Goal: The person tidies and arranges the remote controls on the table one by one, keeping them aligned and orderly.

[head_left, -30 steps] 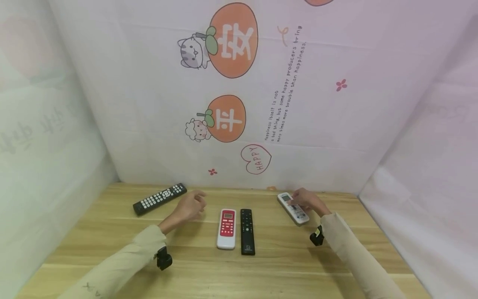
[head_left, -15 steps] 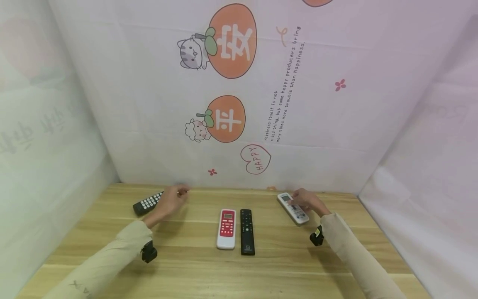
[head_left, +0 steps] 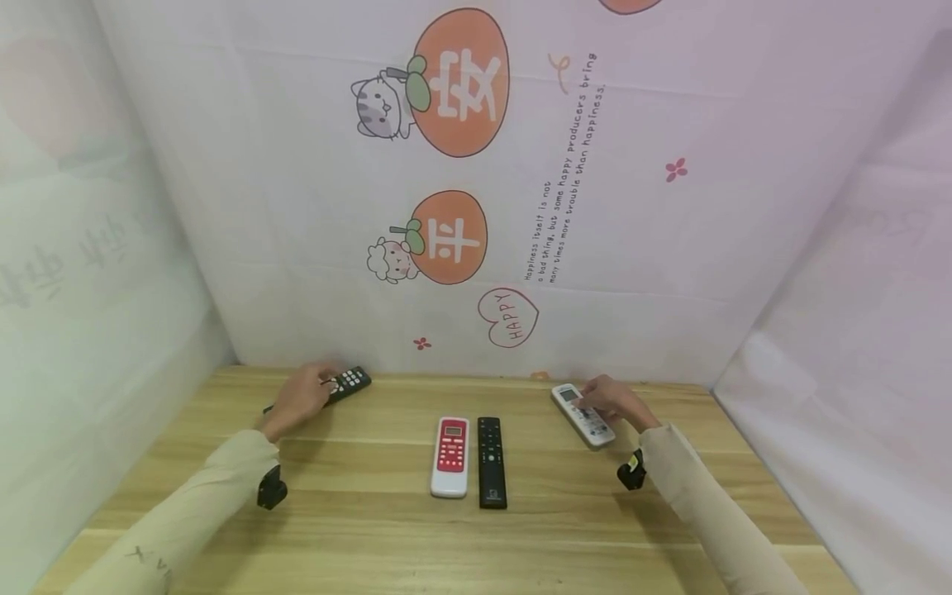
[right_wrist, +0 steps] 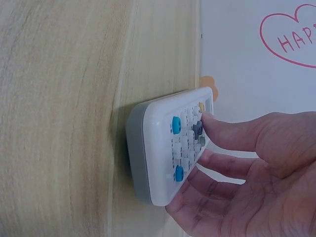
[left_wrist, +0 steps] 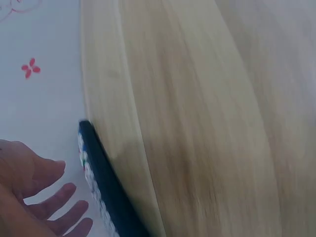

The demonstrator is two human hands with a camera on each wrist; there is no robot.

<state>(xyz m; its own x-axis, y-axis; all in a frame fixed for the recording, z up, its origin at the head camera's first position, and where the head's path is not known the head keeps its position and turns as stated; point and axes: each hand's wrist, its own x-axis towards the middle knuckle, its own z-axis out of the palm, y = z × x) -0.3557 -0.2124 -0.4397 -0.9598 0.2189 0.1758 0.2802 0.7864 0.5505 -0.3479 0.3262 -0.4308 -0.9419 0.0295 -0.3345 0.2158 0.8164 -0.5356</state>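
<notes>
My left hand is over the long black remote control with white buttons, covering its middle. In the left wrist view, the thumb and loosely bent fingers of that hand show beside the button face of the black remote, with a gap between. At the right, my right hand holds a white air-conditioner remote lying slanted on the table. The right wrist view shows the thumb on its button face and the other fingers along its side edge.
Between the hands, a red-and-white remote and a slim black remote lie side by side on the wooden table. A printed white cloth stands at the table's back edge, with more white cloth on both sides.
My left hand has moved left from beside the long black remote until it is over that remote. The right hand and the white remote have stayed in place.
</notes>
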